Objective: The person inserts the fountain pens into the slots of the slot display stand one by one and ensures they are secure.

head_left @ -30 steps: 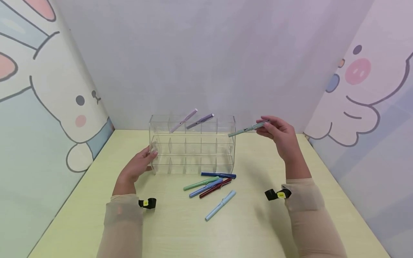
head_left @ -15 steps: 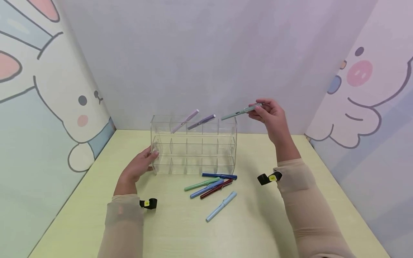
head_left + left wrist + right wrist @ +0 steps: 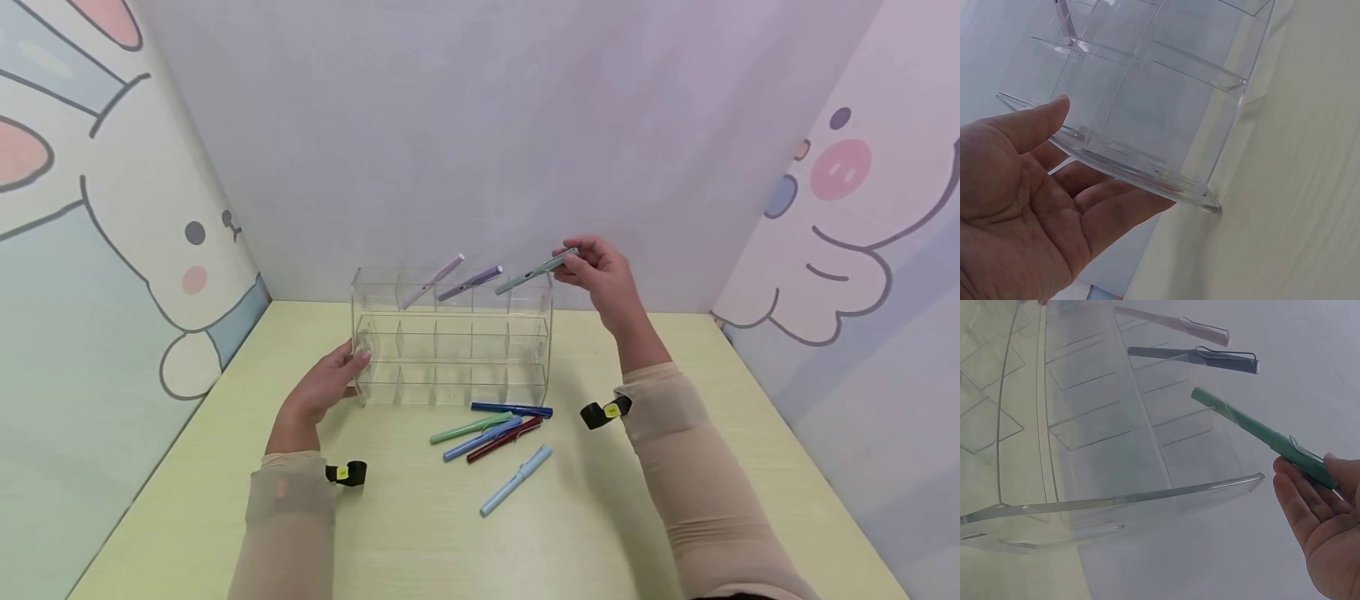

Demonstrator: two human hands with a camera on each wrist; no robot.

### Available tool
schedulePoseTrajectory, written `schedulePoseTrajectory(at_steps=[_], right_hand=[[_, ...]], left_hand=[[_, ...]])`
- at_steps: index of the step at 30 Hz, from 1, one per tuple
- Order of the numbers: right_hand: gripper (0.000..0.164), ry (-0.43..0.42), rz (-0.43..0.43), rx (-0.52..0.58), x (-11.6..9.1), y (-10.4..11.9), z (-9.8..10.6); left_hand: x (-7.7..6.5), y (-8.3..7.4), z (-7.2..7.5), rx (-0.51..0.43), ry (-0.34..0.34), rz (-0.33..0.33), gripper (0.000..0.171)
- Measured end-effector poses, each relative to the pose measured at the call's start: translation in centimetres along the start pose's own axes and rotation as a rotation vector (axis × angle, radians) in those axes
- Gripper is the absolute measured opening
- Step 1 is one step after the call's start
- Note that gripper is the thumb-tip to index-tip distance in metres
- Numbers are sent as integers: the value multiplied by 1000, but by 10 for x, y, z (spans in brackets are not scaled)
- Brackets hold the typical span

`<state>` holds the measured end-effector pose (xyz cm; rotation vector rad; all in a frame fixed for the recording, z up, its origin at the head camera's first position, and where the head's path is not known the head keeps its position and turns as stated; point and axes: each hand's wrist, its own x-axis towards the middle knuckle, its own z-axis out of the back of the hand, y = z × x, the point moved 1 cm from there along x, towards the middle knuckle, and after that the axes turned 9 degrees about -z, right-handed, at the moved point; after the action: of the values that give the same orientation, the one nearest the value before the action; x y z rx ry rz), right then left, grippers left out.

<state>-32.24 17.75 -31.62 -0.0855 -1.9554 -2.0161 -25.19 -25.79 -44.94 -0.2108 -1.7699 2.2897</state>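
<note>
A clear plastic organizer [image 3: 453,372] with three tiers of small compartments stands on the table. My left hand [image 3: 324,385] holds its left side, with the thumb [image 3: 1041,122] over the front edge and the fingers along the outer face. My right hand [image 3: 600,279] pinches a green pen [image 3: 1260,431] by its clip end. That pen slants down to the left, its lower end at the top tier, right of centre. In this tier lean a pink pen [image 3: 435,281] and a dark purple pen [image 3: 471,283], both with their clip ends sticking up.
In front of the organizer lie a dark blue pen [image 3: 512,409], a light green pen [image 3: 471,427], a blue pen [image 3: 482,439] and a dark red pen [image 3: 504,440], close together. Nearer lies a pale blue pen [image 3: 516,481]. Walls with cartoon drawings surround the table [image 3: 405,533].
My right hand has risen and moved left with the green pen, from beside the organizer's right side to over its top tier. My left hand stays on the organizer's side.
</note>
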Motion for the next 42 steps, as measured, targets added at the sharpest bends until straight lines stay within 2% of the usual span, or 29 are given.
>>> schedulePoseTrajectory(at_steps=[8,20,32,42], right_hand=[[31,49,-8,-80,2,-2,-10],[40,87,-43,-208,4,-2,-19],[29,65,-49,-394,3,-4,-22],[31,55,-59,-482,-1,-4,-26]], left_hand=[[-1,-2,-1,-8,-1,-2,66],[1,0,0,-10,5,-5,64],[2,0,0,-2,8,-12,66],[2,1,-1,-2,6,-16,66]])
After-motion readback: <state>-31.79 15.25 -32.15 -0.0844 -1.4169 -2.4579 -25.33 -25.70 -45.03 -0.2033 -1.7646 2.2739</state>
